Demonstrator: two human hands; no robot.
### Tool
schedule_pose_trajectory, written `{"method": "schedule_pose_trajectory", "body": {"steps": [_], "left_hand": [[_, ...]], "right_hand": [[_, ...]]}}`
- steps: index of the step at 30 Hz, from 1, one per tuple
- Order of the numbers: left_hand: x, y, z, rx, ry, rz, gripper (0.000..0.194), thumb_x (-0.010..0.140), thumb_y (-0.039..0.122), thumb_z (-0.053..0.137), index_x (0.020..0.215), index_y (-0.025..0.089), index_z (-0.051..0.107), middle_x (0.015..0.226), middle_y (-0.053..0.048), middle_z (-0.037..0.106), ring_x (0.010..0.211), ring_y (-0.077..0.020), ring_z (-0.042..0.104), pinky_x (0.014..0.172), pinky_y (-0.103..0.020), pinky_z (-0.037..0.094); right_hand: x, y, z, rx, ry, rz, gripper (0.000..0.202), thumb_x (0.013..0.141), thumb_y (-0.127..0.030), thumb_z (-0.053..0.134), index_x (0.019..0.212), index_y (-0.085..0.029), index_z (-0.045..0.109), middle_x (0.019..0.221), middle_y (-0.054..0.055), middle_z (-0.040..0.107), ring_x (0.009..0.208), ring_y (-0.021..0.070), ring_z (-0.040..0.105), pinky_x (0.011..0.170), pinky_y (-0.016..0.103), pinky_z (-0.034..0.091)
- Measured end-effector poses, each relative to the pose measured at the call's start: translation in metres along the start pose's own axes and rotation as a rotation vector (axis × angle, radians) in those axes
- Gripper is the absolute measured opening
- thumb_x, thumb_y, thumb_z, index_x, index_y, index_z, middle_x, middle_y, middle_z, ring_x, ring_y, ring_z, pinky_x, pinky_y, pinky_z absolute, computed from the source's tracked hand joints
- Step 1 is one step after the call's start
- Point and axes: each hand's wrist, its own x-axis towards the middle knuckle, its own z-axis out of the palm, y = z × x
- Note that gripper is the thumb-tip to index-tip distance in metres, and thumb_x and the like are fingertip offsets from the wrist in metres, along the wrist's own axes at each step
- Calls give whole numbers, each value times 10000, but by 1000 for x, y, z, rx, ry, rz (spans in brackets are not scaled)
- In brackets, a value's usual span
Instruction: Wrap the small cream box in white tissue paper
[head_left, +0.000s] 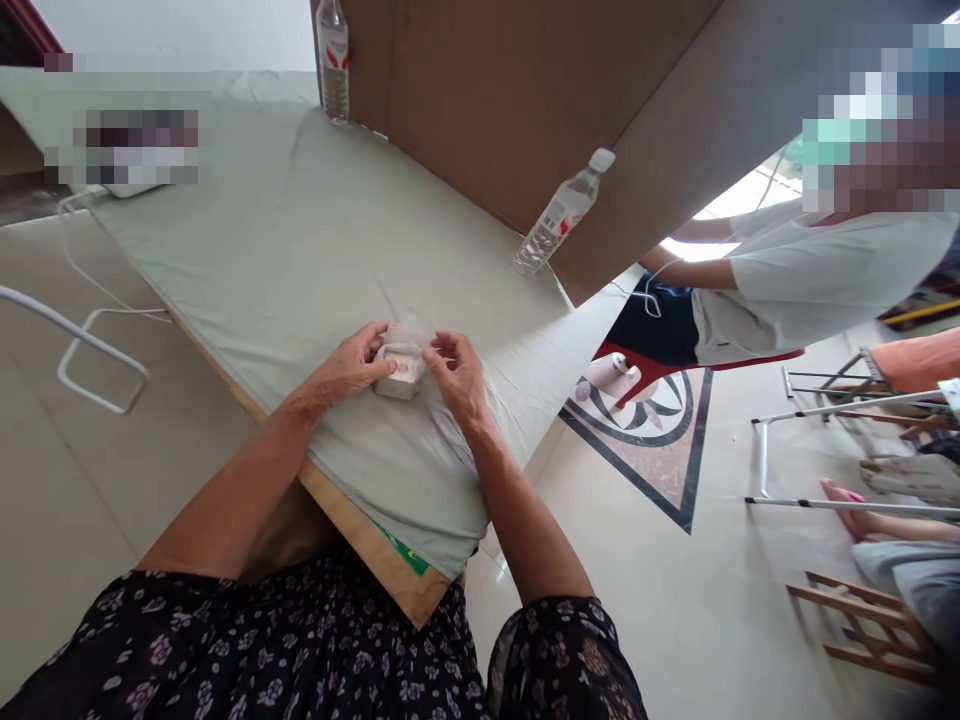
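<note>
A small pale block or box [397,378] with a faint reddish mark on its face is at the front part of the cloth-covered table. Thin, clear plastic film [412,330] stands up along its far side. My left hand [358,360] grips the block from the left, thumb on the near face and fingers behind. On the other side, my right hand [459,372] has thumb and forefinger pinched together at the film by the block's right edge. More clear plastic seems to lie below my right hand and wrist. The fingertips partly cover the block's sides.
A light green cloth [262,230] covers the table. Tall cardboard [480,100] stands behind, with water bottles [559,222] [335,70] against it. At right a person in a white shirt [817,270] sits; a white cable [651,298] hangs nearby. A white metal frame [105,385] is at left.
</note>
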Motion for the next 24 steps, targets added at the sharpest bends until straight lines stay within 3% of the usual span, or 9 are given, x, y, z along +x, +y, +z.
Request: {"method": "schedule_pose_trajectory", "body": {"steps": [3,8,11,13,15,17,24], "left_hand": [[1,-3,-1,-6,7,-7,879,702,339,785,1478,123,434,1200,-133,740,1076,-262,709,904,-361,551],[1,-5,0,16,64,41,915,684,334,789,1496,165,401,1337,-161,649,1080,-243,704,884,-340,557],[-1,-4,2,45,134,64,868,654,329,783,1434,203,425,1425,-157,575,1007,-199,712,826,-312,562],[-3,-4,3,76,150,58,754,659,342,768,1333,203,460,1299,-119,648,892,-169,709,748,-286,545],[-4,-4,3,107,148,28,625,675,360,744,1221,204,484,1045,-50,715,777,-157,686,677,-266,511],[-4,-3,3,134,147,-1,528,676,378,727,1128,206,514,850,2,703,703,-156,655,631,-259,477],[-5,5,4,200,137,56,295,693,409,698,878,183,654,834,-14,690,754,-164,625,651,-268,471]], "right_hand": [[-12,-1,-6,-200,62,-113,460,887,-583,674,1175,-224,653,1123,97,738,932,205,669,813,366,547],[-21,0,1,-355,-113,-291,540,855,-564,764,1273,-239,660,1247,118,732,1120,272,665,1013,469,527],[-19,4,8,-397,-161,-317,614,804,-515,832,1317,-228,651,1251,133,736,1161,306,658,1065,511,501],[-18,7,10,-391,-167,-287,633,801,-480,839,1348,-231,638,1269,135,731,1158,310,660,1058,516,506],[-18,9,9,-370,-176,-249,650,802,-475,835,1371,-239,625,1289,132,723,1151,307,661,1033,508,522],[-18,10,8,-341,-185,-217,666,796,-482,837,1378,-240,621,1304,130,716,1147,300,659,1005,489,538],[-19,12,9,-290,-182,-168,658,780,-457,851,1366,-248,637,1328,117,716,1146,281,664,973,444,553]]}}
